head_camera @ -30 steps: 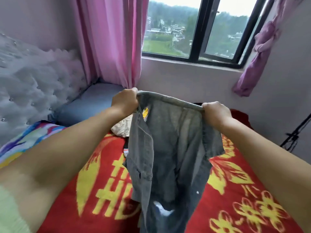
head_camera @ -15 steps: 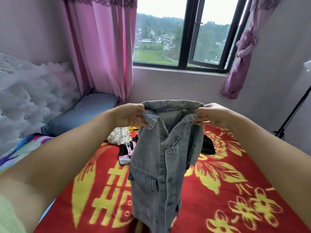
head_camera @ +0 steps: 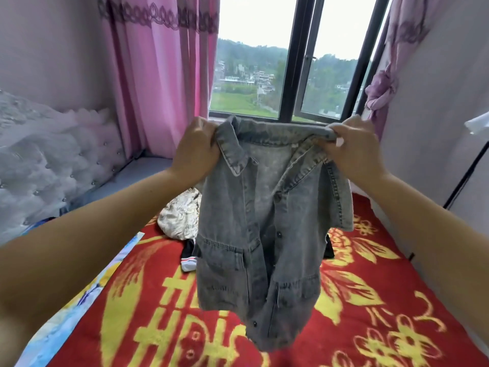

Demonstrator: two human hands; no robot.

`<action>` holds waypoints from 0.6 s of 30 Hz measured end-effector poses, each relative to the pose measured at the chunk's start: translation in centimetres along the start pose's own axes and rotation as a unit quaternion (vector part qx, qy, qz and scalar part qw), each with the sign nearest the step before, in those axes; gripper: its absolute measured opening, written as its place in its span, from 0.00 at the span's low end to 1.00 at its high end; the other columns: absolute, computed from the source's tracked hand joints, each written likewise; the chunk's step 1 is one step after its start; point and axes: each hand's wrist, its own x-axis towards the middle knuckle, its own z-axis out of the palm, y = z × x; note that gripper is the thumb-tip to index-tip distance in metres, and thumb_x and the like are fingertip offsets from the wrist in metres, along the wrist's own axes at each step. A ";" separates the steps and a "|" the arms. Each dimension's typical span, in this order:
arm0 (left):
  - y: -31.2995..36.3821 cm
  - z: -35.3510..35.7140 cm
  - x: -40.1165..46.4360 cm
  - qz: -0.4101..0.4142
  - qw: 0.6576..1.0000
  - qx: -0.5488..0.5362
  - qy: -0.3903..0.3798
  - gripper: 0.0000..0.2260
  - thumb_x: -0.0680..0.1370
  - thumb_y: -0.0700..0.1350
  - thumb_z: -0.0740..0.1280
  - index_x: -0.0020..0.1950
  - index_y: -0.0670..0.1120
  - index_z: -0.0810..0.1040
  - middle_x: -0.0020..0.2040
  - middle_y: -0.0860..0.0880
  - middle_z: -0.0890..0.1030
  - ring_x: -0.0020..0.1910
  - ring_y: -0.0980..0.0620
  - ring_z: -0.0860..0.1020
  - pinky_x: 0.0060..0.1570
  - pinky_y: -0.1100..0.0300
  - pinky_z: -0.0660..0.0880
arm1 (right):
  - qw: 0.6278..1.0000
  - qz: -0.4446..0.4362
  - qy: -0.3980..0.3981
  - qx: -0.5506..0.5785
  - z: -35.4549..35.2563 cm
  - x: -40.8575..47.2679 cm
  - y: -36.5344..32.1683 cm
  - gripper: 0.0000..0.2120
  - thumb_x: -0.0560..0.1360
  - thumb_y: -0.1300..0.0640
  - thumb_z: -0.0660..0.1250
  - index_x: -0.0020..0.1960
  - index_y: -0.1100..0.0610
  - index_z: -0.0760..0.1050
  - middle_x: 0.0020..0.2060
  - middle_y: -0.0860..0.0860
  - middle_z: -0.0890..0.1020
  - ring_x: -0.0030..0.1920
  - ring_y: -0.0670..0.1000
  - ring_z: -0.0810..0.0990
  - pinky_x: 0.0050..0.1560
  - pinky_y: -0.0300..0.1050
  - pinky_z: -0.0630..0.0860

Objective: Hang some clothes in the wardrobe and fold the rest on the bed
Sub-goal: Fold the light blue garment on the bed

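A grey denim shirt point(head_camera: 254, 247) with a collar, buttons and chest pockets hangs in the air in front of me, its open front facing me. My left hand point(head_camera: 194, 152) grips its left shoulder by the collar. My right hand point(head_camera: 353, 149) grips the right shoulder. The hem dangles just above the bed's red and yellow blanket point(head_camera: 370, 300). Behind the shirt lie a cream patterned garment point(head_camera: 180, 218) and a black garment with a striped white cuff point(head_camera: 189, 258), partly hidden. No wardrobe is in view.
A white tufted headboard point(head_camera: 50, 165) and a blue-grey pillow point(head_camera: 127, 178) stand at the left. Pink curtains point(head_camera: 158, 75) flank the window point(head_camera: 291, 75) ahead. A black stand's leg point(head_camera: 465, 178) leans by the right wall.
Both hands have lifted the shirt higher and spread its shoulders wider. The shirt has turned so its open front faces me. My view has tilted up.
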 end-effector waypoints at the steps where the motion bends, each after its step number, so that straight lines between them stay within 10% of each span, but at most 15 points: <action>1: 0.4 -0.1 0.2 0.006 1.000 -0.029 0.006 0.06 0.80 0.38 0.59 0.53 0.37 0.73 0.44 0.42 0.74 0.43 0.44 0.74 0.39 0.57 0.66 | 0.996 0.028 -0.017 0.079 -0.3 0.5 0.0 0.10 0.74 0.52 0.71 0.50 0.58 0.82 0.45 0.56 0.77 0.53 0.59 0.74 0.54 0.53 0.71; 4: 0.6 -0.3 0.1 0.025 0.997 -0.077 -0.010 0.06 0.81 0.38 0.58 0.55 0.36 0.70 0.41 0.43 0.77 0.38 0.47 0.75 0.36 0.59 0.62 | 0.938 0.119 -0.142 0.292 -0.1 0.2 -0.6 0.06 0.78 0.53 0.65 0.54 0.52 0.76 0.44 0.44 0.78 0.47 0.46 0.77 0.49 0.34 0.74; 9: -0.8 -2.0 0.1 0.083 0.994 -0.047 -0.048 0.06 0.77 0.44 0.66 0.50 0.42 0.74 0.29 0.58 0.70 0.29 0.56 0.69 0.29 0.66 0.60 | 0.965 -0.018 -0.168 0.203 -0.4 -1.1 0.6 0.06 0.78 0.49 0.64 0.51 0.50 0.77 0.41 0.38 0.79 0.41 0.36 0.77 0.44 0.30 0.71; 18: -0.6 1.6 1.4 -0.111 0.971 0.060 -0.204 0.08 0.78 0.48 0.65 0.50 0.43 0.76 0.49 0.41 0.81 0.51 0.41 0.77 0.41 0.57 0.66 | 0.964 0.087 -0.248 0.030 4.9 0.3 -2.5 0.12 0.80 0.52 0.60 0.46 0.59 0.77 0.42 0.55 0.79 0.41 0.55 0.76 0.41 0.43 0.69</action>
